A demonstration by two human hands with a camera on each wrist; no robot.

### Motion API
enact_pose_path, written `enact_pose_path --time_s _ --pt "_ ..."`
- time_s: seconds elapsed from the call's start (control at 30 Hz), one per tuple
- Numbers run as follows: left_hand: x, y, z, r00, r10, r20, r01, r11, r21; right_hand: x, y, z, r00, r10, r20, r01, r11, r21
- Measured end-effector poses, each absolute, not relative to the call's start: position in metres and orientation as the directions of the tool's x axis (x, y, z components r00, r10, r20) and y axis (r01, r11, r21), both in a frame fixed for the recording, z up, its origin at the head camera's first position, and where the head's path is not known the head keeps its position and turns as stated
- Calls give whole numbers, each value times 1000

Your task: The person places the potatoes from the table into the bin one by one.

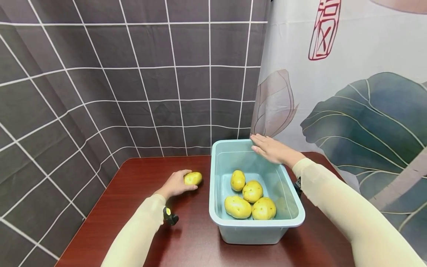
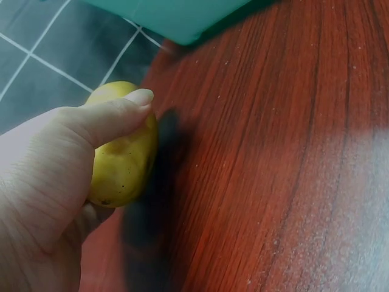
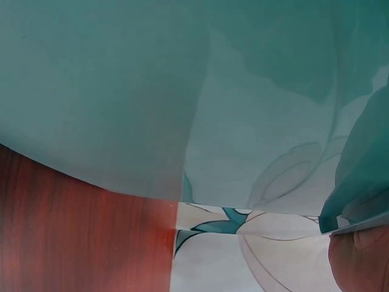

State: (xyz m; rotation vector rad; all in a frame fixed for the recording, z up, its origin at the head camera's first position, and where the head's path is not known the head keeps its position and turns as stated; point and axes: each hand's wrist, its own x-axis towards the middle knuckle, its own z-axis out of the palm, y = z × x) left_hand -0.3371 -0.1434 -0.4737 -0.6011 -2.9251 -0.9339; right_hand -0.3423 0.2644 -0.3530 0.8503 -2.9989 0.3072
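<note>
My left hand [image 1: 177, 184] grips a yellow potato [image 1: 193, 178] to the left of a light blue plastic tub [image 1: 257, 223]. In the left wrist view the thumb lies across the top of the potato [image 2: 124, 167], and the other fingers are mostly hidden beneath it. Several more potatoes [image 1: 252, 191] lie together on the tub's floor. Across the tub's far right corner rests my right hand [image 1: 271, 148], its fingers straight and pointing left over the rim. The right wrist view mostly shows the tub's outer wall [image 3: 121, 91], with a bit of the hand at the lower right.
Both hands work over a reddish-brown wooden table [image 1: 133, 185]. A dark grey curtain with white grid lines [image 1: 150, 85] hangs behind it. At the right hangs a white curtain with leaf prints [image 1: 367, 111], close to the table's edge.
</note>
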Motion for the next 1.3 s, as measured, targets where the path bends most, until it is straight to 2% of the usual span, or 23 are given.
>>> enact_pose_path --time_s 0.53,1.3 --pt "-340 -156 -460 -918 354 177 391 741 547 -342 265 -353 -846 -529 66 -532 827 -185" --pt "-324 -147 -400 -857 435 277 516 718 468 -343 266 -353 -848 -525 63 -527 829 -186"
